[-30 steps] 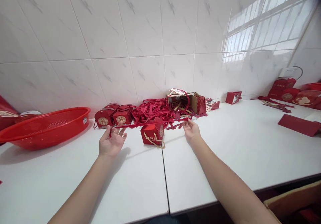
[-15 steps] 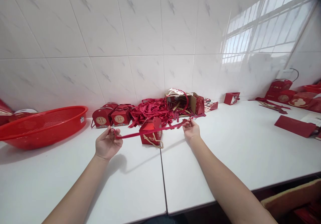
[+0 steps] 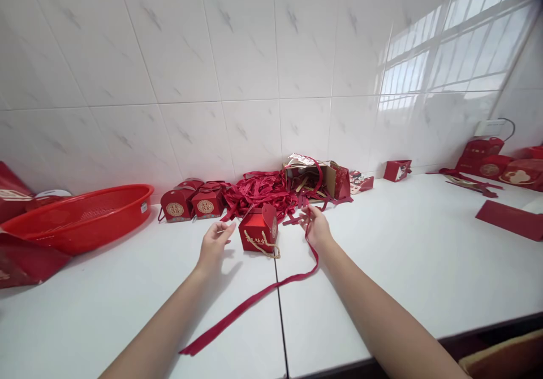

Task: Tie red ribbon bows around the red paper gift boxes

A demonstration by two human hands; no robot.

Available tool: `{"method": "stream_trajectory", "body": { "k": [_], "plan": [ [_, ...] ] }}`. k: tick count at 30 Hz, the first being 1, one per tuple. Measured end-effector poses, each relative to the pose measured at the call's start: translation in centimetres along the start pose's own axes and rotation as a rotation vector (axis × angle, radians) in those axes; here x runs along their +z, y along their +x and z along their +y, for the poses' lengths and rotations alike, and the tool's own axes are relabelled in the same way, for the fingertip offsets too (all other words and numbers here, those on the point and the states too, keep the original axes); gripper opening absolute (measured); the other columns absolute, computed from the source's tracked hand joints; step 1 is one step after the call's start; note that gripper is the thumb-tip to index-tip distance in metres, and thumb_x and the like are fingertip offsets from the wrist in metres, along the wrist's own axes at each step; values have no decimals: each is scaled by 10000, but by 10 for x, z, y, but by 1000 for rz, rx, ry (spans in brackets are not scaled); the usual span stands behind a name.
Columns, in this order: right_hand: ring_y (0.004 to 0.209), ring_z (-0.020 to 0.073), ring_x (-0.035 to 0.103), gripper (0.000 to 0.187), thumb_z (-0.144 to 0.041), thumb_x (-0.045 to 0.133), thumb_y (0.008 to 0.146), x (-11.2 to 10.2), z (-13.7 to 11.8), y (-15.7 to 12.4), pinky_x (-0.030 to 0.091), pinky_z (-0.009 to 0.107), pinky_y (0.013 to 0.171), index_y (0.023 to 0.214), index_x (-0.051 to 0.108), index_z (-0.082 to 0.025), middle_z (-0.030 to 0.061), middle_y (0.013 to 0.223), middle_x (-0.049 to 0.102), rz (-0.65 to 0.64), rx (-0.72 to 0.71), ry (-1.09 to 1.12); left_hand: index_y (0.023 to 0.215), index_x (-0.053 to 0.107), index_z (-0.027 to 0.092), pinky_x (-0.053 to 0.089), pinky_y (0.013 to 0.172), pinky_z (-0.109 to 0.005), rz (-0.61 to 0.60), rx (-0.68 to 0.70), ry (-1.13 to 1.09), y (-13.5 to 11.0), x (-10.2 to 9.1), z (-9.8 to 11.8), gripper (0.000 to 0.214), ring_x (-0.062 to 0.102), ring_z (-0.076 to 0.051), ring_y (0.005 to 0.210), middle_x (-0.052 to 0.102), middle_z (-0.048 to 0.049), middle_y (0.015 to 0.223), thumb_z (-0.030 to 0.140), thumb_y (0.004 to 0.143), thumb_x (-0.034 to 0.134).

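Observation:
A small red gift box (image 3: 258, 229) with a rope handle stands on the white table (image 3: 382, 266) between my hands. My right hand (image 3: 314, 227) is closed, pinching one end of a long red ribbon (image 3: 254, 302). The ribbon hangs from it and trails across the table toward me. My left hand (image 3: 214, 243) hovers just left of the box, fingers stretched out and holding nothing.
A tangle of red ribbons (image 3: 263, 189) and an open cardboard box (image 3: 314, 175) lie against the tiled wall. Two closed red gift boxes (image 3: 190, 202) stand left of them. A red plastic basket (image 3: 80, 215) sits far left. Flat red cards (image 3: 509, 220) lie at right.
My left hand has let go of the ribbon and moved right toward the box. The ribbon, stretched taut between both hands before, now droops from my right hand onto the table.

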State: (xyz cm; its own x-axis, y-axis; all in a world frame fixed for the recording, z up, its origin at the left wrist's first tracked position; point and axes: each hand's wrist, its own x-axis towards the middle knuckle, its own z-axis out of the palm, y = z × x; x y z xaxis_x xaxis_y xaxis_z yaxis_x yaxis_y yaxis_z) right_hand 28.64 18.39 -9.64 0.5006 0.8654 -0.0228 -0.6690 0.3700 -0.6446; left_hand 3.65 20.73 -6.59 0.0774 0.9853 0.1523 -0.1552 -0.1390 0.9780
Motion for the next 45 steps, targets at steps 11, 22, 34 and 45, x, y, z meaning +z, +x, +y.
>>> {"method": "stream_trajectory", "body": {
  "k": [11, 22, 34, 45],
  "plan": [
    [961, 227, 608, 324, -482, 718, 643, 31, 31, -50, 458, 393, 878, 736, 654, -178, 72, 960, 677, -433, 6, -442, 1040, 645, 201, 521, 756, -354, 100, -72, -56, 12, 56, -12, 454, 663, -242, 882, 695, -92, 1003, 430, 659, 736],
    [1159, 240, 440, 198, -376, 591, 753, 38, 30, -64, 279, 383, 1033, 660, 633, -206, 73, 1093, 523, -503, -233, -796, 972, 633, 177, 473, 867, -349, 230, 198, 32, 8, 39, -18, 396, 622, -213, 960, 675, -72, 1019, 306, 620, 759],
    [735, 169, 485, 237, -296, 541, 688, 41, 13, -68, 397, 314, 711, 476, 496, -199, 8, 750, 460, -497, -323, -939, 1005, 614, 198, 467, 879, -332, 101, 398, 209, 0, 37, -21, 369, 612, -196, 959, 663, -56, 1023, 316, 675, 727],
    [600, 141, 497, 99, -269, 621, 724, 36, 11, -67, 413, 281, 606, 777, 561, -211, -30, 631, 538, -499, -514, -1005, 1012, 607, 200, 482, 879, -348, 65, 423, 259, -7, 42, -16, 345, 618, -204, 974, 663, -61, 1033, 300, 695, 698]
  ]
}}
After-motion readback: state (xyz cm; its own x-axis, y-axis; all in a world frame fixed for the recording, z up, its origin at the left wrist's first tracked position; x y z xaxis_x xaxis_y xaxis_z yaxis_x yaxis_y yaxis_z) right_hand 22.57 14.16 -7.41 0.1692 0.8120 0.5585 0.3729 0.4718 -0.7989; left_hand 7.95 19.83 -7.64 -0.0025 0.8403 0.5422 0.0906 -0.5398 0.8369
